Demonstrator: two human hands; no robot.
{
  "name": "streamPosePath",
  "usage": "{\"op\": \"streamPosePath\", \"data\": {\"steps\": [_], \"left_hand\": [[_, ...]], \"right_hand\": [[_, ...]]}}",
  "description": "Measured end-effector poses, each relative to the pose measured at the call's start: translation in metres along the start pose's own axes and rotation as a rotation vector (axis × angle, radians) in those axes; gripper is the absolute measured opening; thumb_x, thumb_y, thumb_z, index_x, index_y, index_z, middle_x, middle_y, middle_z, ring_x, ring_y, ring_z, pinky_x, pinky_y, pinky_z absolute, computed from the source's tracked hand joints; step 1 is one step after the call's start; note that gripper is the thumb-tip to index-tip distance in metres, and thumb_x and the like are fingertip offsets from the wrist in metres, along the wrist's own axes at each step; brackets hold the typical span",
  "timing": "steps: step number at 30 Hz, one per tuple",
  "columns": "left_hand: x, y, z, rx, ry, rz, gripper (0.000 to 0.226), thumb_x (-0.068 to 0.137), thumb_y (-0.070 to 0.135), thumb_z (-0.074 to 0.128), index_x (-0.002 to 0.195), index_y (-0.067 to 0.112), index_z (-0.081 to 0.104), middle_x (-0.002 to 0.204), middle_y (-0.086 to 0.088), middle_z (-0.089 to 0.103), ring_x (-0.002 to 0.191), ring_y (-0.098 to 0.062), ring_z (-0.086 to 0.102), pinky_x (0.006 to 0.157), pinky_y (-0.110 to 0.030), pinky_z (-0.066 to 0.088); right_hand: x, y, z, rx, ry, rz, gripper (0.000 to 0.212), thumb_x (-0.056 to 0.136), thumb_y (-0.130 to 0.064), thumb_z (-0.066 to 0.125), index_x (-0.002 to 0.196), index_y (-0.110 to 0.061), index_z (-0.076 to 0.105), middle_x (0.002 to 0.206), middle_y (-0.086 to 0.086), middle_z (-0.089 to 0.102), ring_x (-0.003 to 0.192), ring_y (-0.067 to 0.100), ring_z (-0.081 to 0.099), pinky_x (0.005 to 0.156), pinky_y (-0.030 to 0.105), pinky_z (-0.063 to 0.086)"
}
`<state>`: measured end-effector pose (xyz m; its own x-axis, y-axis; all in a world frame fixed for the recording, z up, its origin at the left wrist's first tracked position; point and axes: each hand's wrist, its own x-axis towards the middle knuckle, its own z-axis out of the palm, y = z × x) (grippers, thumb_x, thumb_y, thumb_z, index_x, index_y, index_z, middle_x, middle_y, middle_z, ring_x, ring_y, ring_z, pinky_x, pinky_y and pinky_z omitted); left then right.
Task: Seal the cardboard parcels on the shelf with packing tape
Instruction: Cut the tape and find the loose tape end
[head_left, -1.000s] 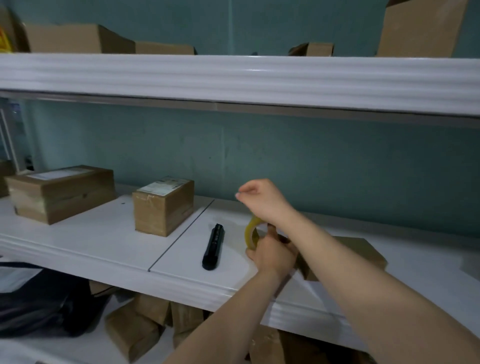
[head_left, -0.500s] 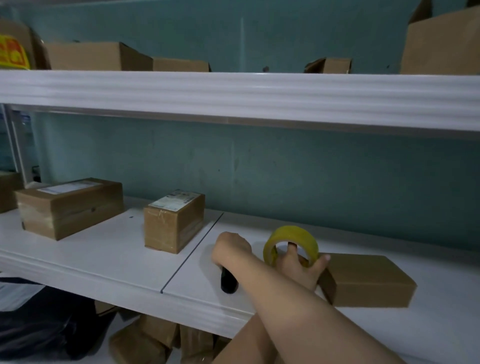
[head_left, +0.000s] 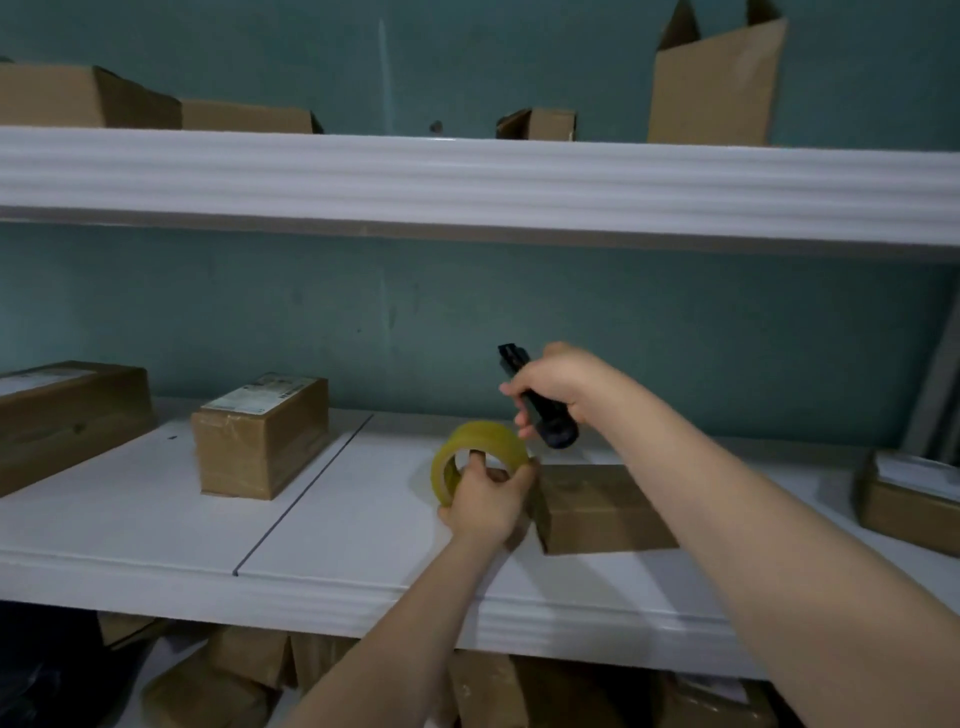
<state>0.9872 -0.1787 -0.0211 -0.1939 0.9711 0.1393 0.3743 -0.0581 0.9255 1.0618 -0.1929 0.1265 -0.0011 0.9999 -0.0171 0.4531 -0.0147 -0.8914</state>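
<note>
Tape roll (head_left: 483, 439) clamped in left hand (head_left: 485, 506), right hand (head_left: 561, 382) gripping black cutter (head_left: 556, 431), label (head_left: 262, 394) illegible

The white label (head_left: 262, 395) on the middle parcel (head_left: 244, 452) seems printed, but nothing is legible.

Teal wall (head_left: 675, 338) at the back. The upper shelf (head_left: 467, 182) above me has a tall open carton (head_left: 717, 88) on the right. There's a black bag (head_left: 41, 670) down low on my left, next to some crumpled cartons (head_left: 249, 660).
</note>
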Motion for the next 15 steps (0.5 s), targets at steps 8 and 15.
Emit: {"op": "streamPosePath", "data": {"steps": [8, 15], "left_hand": [[0.013, -0.004, -0.002, -0.085, -0.015, 0.005, 0.093, 0.049, 0.08, 0.057, 0.116, 0.016, 0.051, 0.092, -0.002, 0.069, 0.095, -0.026, 0.065, 0.092, -0.045, 0.05], [0.014, 0.003, -0.008, -0.108, 0.043, -0.018, 0.099, 0.07, 0.081, 0.046, 0.141, 0.013, 0.038, 0.121, -0.006, 0.061, 0.127, -0.036, 0.046, 0.112, -0.058, 0.02]], "right_hand": [[-0.015, 0.065, -0.033, -0.161, 0.05, 0.179, 0.027, 0.097, -0.014, 0.048, 0.112, 0.009, 0.049, 0.073, 0.026, 0.064, 0.058, 0.032, 0.065, 0.059, 0.04, 0.054], [-0.008, 0.087, -0.012, -0.049, 0.086, 0.024, 0.022, 0.087, -0.001, 0.05, 0.109, -0.001, 0.056, 0.063, 0.021, 0.056, 0.042, 0.028, 0.056, 0.063, 0.047, 0.054]]}}
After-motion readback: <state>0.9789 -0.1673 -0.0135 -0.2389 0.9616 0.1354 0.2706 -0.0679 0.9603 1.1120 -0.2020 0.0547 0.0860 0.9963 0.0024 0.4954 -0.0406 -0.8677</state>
